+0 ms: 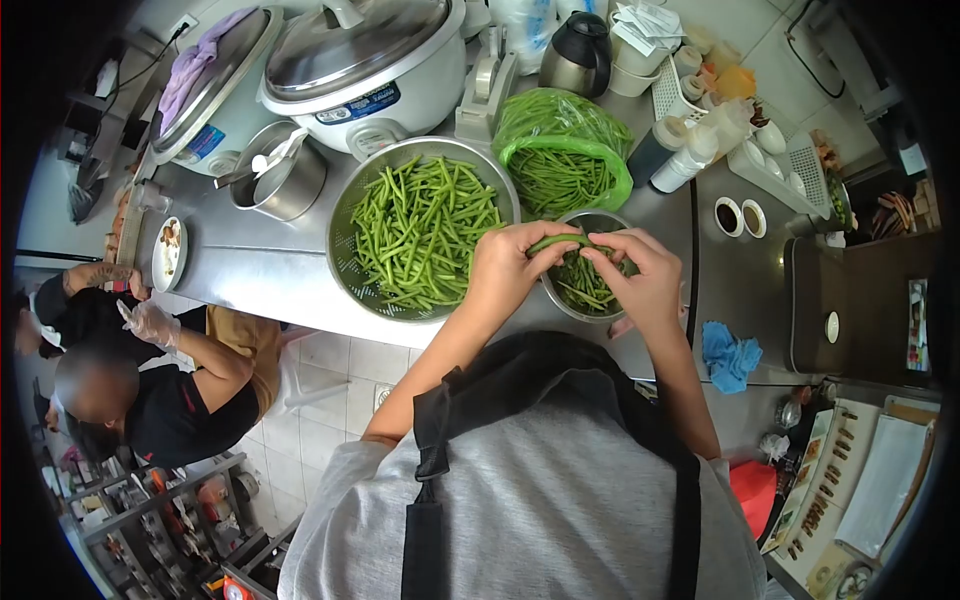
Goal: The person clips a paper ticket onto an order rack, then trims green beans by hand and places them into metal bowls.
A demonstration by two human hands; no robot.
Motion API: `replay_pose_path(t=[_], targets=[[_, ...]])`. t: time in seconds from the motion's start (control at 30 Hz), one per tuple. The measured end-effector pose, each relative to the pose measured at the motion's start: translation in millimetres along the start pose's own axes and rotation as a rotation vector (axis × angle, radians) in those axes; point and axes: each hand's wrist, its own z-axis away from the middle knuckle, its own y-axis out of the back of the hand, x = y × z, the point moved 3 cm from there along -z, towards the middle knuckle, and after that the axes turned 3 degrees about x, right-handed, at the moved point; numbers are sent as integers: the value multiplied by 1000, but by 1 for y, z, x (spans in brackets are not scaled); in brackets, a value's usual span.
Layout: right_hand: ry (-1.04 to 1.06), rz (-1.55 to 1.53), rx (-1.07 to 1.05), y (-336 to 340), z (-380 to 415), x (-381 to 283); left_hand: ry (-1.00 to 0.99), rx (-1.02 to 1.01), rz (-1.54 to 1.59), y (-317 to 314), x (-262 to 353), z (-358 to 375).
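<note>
My left hand [506, 268] and my right hand [644, 272] are close together, both pinching one green bean [558, 241] held crosswise. Right below them sits a small metal bowl [549, 291] with bean pieces [582, 288] inside, partly hidden by my fingers. To the left of my left hand stands a large metal colander [343, 262] full of green beans [425, 225]. Behind the small bowl, an open green plastic bag [565, 113] holds more long green beans [560, 180].
Two large rice cookers [365, 110] stand at the back left, with a metal pot [297, 188] in front. Sauce bottles [684, 165] and a thermal jug [577, 60] are behind the bag. A blue cloth [731, 357] lies right. Two people [150, 390] are at the left.
</note>
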Motion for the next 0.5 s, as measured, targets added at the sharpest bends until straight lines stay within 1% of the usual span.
replay_pose_path(t=[0.1,0.2,0.3,0.37,0.47,0.5], targets=[[32,24,2,-3,1,-3,-3,7,-12,0,0,3],[55,62,-6,-3,1,-5,-87,26,-67,1,-3,2],[19,31,-10,-4,3,-8,-99,116,-88,2,7,4],[-40,-41,-16,-5,5,-6,-134,95,-209,5,6,3],[-13,-42,-67,-9,7,-2,-169,94,-334,8,8,4],[-45,-51,-84,-9,8,-1,-180,99,-366,9,9,4]])
